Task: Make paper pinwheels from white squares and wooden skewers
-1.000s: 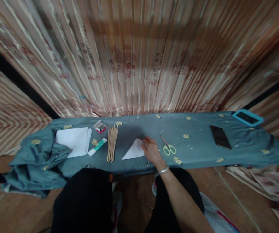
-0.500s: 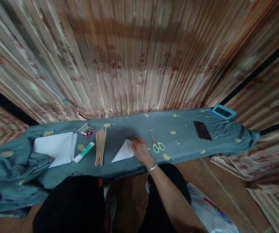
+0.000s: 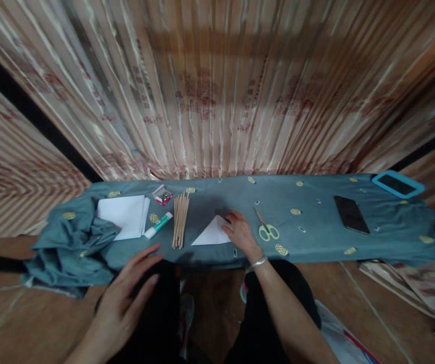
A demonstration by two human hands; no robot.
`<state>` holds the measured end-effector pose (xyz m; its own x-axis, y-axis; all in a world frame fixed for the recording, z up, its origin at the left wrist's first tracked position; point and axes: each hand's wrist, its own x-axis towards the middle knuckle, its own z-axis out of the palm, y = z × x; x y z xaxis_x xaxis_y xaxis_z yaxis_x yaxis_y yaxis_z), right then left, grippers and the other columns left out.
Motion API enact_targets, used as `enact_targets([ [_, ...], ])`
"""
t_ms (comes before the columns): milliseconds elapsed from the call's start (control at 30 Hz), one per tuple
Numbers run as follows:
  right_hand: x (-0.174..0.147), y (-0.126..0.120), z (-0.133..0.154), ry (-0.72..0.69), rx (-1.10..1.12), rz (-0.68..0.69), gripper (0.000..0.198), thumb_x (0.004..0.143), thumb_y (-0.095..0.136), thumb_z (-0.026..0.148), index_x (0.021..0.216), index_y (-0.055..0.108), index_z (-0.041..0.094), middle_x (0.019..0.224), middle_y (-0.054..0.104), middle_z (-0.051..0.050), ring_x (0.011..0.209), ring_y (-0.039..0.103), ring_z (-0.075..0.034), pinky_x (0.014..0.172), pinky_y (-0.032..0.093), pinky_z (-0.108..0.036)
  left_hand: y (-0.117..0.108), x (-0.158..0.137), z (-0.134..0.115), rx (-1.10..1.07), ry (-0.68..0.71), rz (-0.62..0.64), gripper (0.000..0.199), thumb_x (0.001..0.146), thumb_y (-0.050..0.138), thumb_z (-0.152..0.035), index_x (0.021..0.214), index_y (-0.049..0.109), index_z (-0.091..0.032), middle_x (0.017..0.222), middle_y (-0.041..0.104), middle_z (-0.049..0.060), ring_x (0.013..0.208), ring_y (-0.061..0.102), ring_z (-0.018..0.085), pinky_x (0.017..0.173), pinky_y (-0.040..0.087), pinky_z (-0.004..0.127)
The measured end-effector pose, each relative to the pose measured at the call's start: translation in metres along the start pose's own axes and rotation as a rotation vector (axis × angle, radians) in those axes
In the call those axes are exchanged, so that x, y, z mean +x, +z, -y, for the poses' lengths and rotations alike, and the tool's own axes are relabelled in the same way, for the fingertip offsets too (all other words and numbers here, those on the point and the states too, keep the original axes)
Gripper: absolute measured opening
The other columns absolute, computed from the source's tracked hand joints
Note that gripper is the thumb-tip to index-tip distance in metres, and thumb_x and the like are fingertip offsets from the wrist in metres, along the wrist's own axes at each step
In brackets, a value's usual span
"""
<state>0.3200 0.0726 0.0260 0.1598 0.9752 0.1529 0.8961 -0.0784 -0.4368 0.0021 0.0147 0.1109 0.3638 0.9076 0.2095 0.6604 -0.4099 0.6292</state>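
Note:
A white sheet of paper folded into a triangle lies near the front edge of the cloth-covered surface. My right hand, with a silver bangle at its wrist, has bent fingers on the triangle's right side and hides that part. Over my left knee, my left hand holds nothing, its fingers stretched and apart. To the left of the folded paper is a bundle of thin wooden sticks. Green-handled scissors lie just right of my right hand.
A stack of white paper, a glue stick and a small open box of metal bits are on the left. A dark phone and a blue-framed device lie right. Bunched cloth covers the left end.
My left hand has come into view at the lower left, over my knee. The view has shifted left. My right hand stays at the folded paper.

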Motion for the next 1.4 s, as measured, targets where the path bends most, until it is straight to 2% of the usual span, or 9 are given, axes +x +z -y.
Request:
enact_targets([
  [100, 0.0, 0.002, -0.001, -0.008, 0.008, 0.006, 0.03, 0.086, 0.06, 0.026, 0.113, 0.066, 0.014, 0.133, 0.057, -0.018, 0.123, 0.053, -0.028, 0.102, 0.042, -0.038, 0.053, 0.068, -0.019, -0.082, 0.161, 0.156, 0.038, 0.089, 0.048, -0.035, 0.123, 0.061, -0.026, 0.142, 0.051, 0.006, 0.131, 0.048, 0.024, 0.111, 0.038, 0.04],
  [200, -0.001, 0.004, -0.002, -0.02, 0.024, 0.008, 0.03, 0.085, 0.061, 0.027, 0.112, 0.066, 0.014, 0.133, 0.057, -0.018, 0.123, 0.053, -0.028, 0.102, 0.041, -0.038, 0.1, 0.123, -0.022, 0.025, 0.114, 0.303, 0.047, 0.083, 0.056, -0.023, 0.128, 0.056, -0.014, 0.143, 0.048, 0.015, 0.134, 0.044, 0.028, 0.113, 0.035, 0.045],
  [367, -0.001, 0.004, -0.004, -0.04, 0.031, 0.003, 0.028, 0.084, 0.063, 0.028, 0.109, 0.067, 0.015, 0.131, 0.059, -0.016, 0.122, 0.054, -0.027, 0.102, 0.041, -0.037, 0.137, 0.151, -0.01, 0.092, 0.123, 0.353, 0.056, 0.075, 0.064, -0.014, 0.129, 0.054, -0.009, 0.141, 0.049, 0.02, 0.133, 0.045, 0.03, 0.113, 0.034, 0.045],
  [500, -0.003, 0.002, -0.003, -0.048, 0.037, 0.007, 0.027, 0.083, 0.063, 0.027, 0.108, 0.067, 0.017, 0.131, 0.058, -0.015, 0.122, 0.054, -0.026, 0.101, 0.042, -0.037, 0.145, 0.148, -0.004, 0.017, 0.098, 0.293, 0.06, 0.066, 0.066, -0.006, 0.125, 0.058, -0.008, 0.133, 0.056, 0.019, 0.124, 0.052, 0.03, 0.11, 0.039, 0.042],
  [733, -0.002, -0.004, -0.006, 0.003, 0.173, 0.021, 0.029, 0.079, 0.067, 0.026, 0.106, 0.07, 0.017, 0.13, 0.06, -0.014, 0.12, 0.056, -0.027, 0.102, 0.042, -0.037, 0.153, 0.149, 0.002, -0.326, -0.104, 0.317, 0.059, 0.063, 0.066, -0.004, 0.121, 0.06, -0.012, 0.116, 0.067, 0.012, 0.088, 0.066, 0.02, 0.085, 0.054, 0.035],
  [900, 0.004, -0.017, -0.015, 0.095, 0.587, 0.119, 0.025, 0.078, 0.064, 0.036, 0.093, 0.075, 0.018, 0.093, 0.074, -0.006, 0.086, 0.067, -0.022, 0.079, 0.05, -0.034, 0.15, 0.155, -0.003, -0.521, -0.142, 0.353, 0.05, 0.061, 0.067, -0.006, 0.11, 0.068, -0.012, 0.1, 0.073, 0.007, 0.089, 0.067, 0.02, 0.085, 0.052, 0.033],
  [1000, 0.003, -0.025, -0.02, 0.217, 0.861, 0.191, 0.035, 0.072, 0.068, 0.048, 0.085, 0.075, 0.016, 0.074, 0.072, -0.003, 0.064, 0.062, -0.017, 0.059, 0.047, -0.028, 0.146, 0.157, -0.008, -0.628, -0.152, 0.386, 0.044, 0.062, 0.066, -0.009, 0.105, 0.071, -0.014, 0.097, 0.074, 0.005, 0.087, 0.067, 0.019, 0.082, 0.051, 0.03],
  [1200, -0.001, -0.029, -0.014, 0.365, 1.075, 0.185, 0.04, 0.057, 0.078, 0.052, 0.073, 0.074, 0.016, 0.061, 0.067, 0.002, 0.051, 0.052, -0.011, 0.051, 0.039, -0.024, 0.143, 0.158, -0.016, -0.586, -0.169, 0.394, 0.023, 0.07, 0.066, -0.028, 0.087, 0.076, -0.015, 0.077, 0.073, 0.001, 0.073, 0.065, 0.017, 0.066, 0.046, 0.023],
  [1400, -0.003, -0.03, -0.008, 0.37, 1.067, 0.164, 0.041, 0.052, 0.08, 0.053, 0.068, 0.073, 0.016, 0.057, 0.065, 0.002, 0.05, 0.049, -0.01, 0.049, 0.036, -0.023, 0.146, 0.157, -0.017, -0.525, -0.166, 0.332, 0.026, 0.074, 0.062, -0.036, 0.077, 0.076, -0.015, 0.068, 0.071, 0.001, 0.067, 0.06, 0.015, 0.055, 0.039, 0.021],
])
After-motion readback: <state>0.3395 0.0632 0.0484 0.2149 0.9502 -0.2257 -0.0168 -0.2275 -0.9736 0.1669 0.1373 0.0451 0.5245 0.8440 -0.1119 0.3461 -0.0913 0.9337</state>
